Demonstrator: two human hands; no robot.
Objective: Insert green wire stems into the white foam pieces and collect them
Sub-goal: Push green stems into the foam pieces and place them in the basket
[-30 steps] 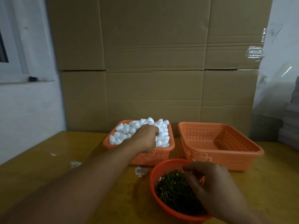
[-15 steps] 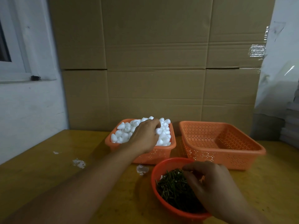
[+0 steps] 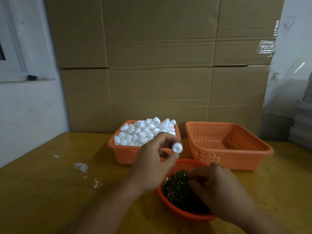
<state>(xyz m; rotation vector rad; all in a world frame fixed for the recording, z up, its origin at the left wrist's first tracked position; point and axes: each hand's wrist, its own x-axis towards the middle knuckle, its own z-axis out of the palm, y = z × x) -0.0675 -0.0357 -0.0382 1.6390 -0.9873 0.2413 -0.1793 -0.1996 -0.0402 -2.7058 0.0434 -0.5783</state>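
Far left: window frame [image 3: 11,48] in a white wall; scraps of white foam crumbs [image 3: 81,166] on the yellow wooden table [image 3: 42,191]. Behind everything, stacked cardboard boxes [image 3: 160,65]. Next, orange perforated basket [image 3: 123,153] heaped with white foam pieces [image 3: 143,130], egg-ish shapes lying at mixed angles. Left hand [image 3: 154,166] is raised in front of that basket's near right corner, thumb and fingertips pinching one foam piece [image 3: 177,147]; remaining fingers loosely curled. The piece faces the camera roughly end-on, so its long axis runs about along the view line; which end is the tip I can't tell. It sits above the gap between the two baskets, over the far rim of the round red bowl [image 3: 170,205]. Bowl is nearest the camera, holding a pile of green wire stems [image 3: 177,188], short, mostly lying flat, long axes scattered but many running near-to-far. Right hand [image 3: 217,190] is down in the bowl on the right side of the pile, fingers curled into the stems; whether it actually grips one is hidden by blur. Right of the foam basket, just beside it: second orange perforated basket [image 3: 236,159], wider. Far right: plastic sheeting [image 3: 290,65] and a grey stack [image 3: 302,124] at the frame edge.
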